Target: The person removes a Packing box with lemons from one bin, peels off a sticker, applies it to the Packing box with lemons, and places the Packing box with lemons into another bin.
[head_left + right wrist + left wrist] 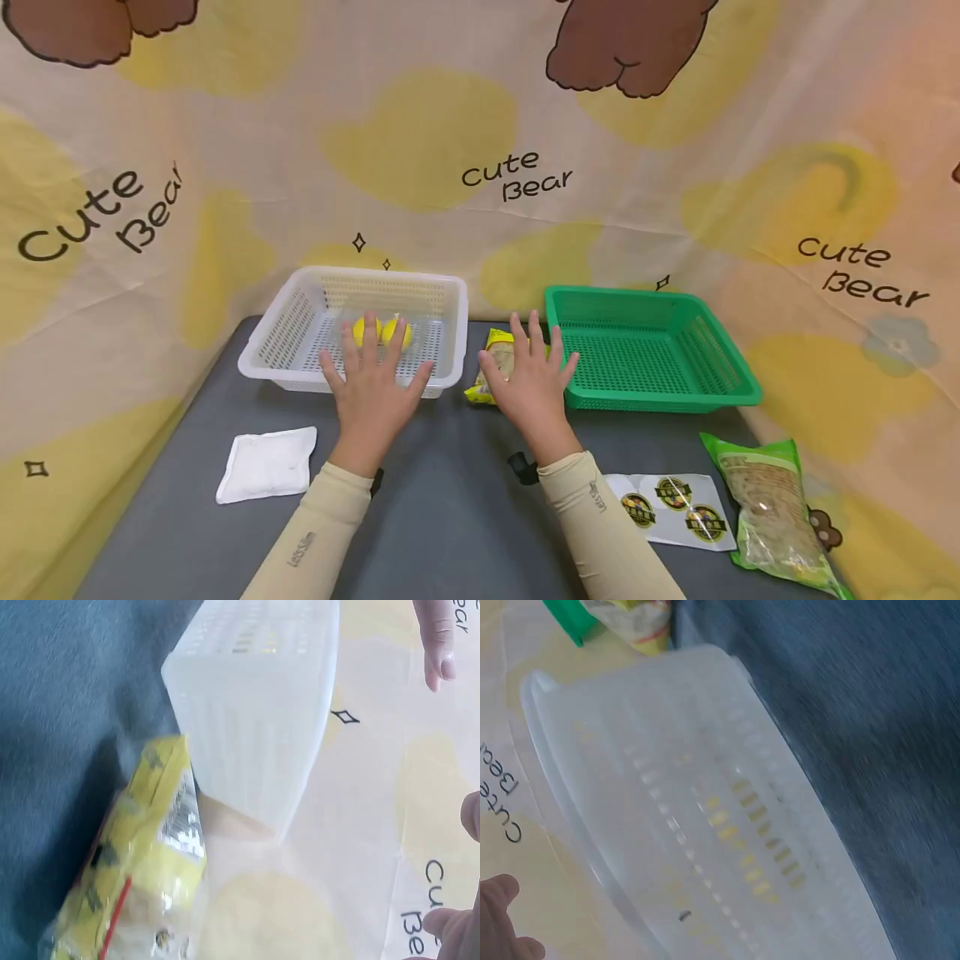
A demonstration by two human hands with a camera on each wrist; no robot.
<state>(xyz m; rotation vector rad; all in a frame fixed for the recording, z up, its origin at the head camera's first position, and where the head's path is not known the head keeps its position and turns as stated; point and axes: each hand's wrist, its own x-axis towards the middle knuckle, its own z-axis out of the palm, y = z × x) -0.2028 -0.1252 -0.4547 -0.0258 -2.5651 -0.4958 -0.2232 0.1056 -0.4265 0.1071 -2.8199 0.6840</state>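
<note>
Both hands hover palm down with fingers spread, holding nothing. My left hand (372,396) is in front of a white plastic basket (258,367), overlapping it in the head view. Inside sits a clear plastic box with two yellow, lemon-like things (396,333), partly hidden by the fingers. My right hand (534,392) hovers between that basket and a green plastic basket (660,398). Behind it, partly covered, lies a yellow food packet (480,392), its clear part also visible in the right wrist view. Only a few fingers (499,900) show in the left wrist view.
On the grey table (450,517), a white square pouch (267,464) lies at left. At right are a white sheet with round black-and-gold stickers (675,508) and a green-edged clear bag of brownish food (776,508). A printed cloth (420,142) hangs behind.
</note>
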